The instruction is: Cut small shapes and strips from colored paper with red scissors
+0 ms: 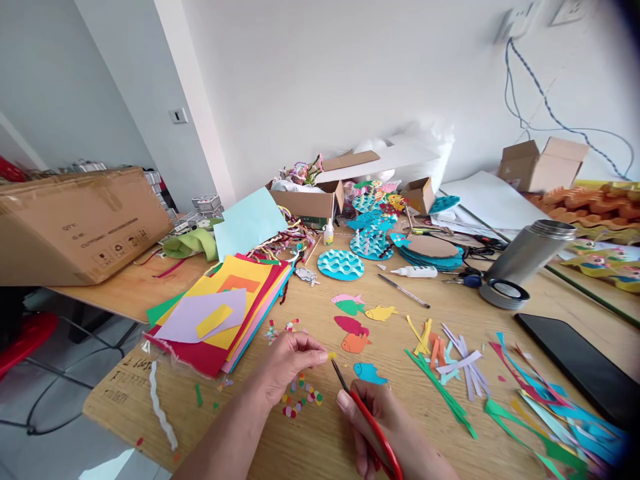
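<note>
My left hand (295, 360) pinches a small piece of yellow paper (331, 357) between thumb and fingertips. In my right hand (385, 420) is a pair of red-handled scissors (373, 427), its blade tips at the yellow piece. Just beyond lie paper fish: orange (356, 343), red (351, 325), yellow (381, 313), green (350, 307) and pink (346, 298). A blue paper fish (369, 373) rests above my right hand. Rings of small coloured paper dots (303, 397) lie under and beside my left hand, partly hidden by it.
Coloured paper sheets (200, 327) are stacked at left. Paper strips (443, 380) and offcuts (565, 427) spread at right, near a black phone (570, 360) and a steel flask (533, 253). A pen (404, 291), glue bottle (417, 271) and wavy blue disc (341, 265) lie farther back.
</note>
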A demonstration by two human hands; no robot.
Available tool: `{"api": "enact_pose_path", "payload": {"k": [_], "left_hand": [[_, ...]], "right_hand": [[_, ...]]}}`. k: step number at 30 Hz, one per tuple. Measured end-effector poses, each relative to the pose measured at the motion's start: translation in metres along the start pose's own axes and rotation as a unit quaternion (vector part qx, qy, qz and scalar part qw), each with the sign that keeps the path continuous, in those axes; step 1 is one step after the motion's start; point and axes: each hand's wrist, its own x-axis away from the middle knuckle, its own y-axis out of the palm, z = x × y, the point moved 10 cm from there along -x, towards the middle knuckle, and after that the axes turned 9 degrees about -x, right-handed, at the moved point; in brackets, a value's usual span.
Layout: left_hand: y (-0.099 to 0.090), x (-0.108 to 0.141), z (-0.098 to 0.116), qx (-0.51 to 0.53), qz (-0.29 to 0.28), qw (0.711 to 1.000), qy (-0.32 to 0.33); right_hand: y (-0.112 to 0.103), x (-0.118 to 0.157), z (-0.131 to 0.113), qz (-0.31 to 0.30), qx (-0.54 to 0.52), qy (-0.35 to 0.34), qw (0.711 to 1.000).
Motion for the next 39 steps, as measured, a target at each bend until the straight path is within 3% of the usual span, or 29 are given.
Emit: {"api": "enact_pose_path", "payload": {"k": [4, 17, 39], "left_hand": [[-0.001, 0.0, -0.003, 0.013, 0.01, 1.0, -0.017], [0.015, 0.003, -0.019, 0.048, -0.038, 0.996, -0.071], [0.026, 0.003, -0.019, 0.057, -0.071, 0.994, -0.058]], "right_hand": [[-0.002, -0.001, -0.002, 0.012, 0.01, -0.006, 1.0], [-0.004, -0.002, -0.001, 0.019, 0.03, 0.004, 0.999], [-0.004, -0.002, 0.0, 0.024, 0.016, 0.003, 1.0]]}}
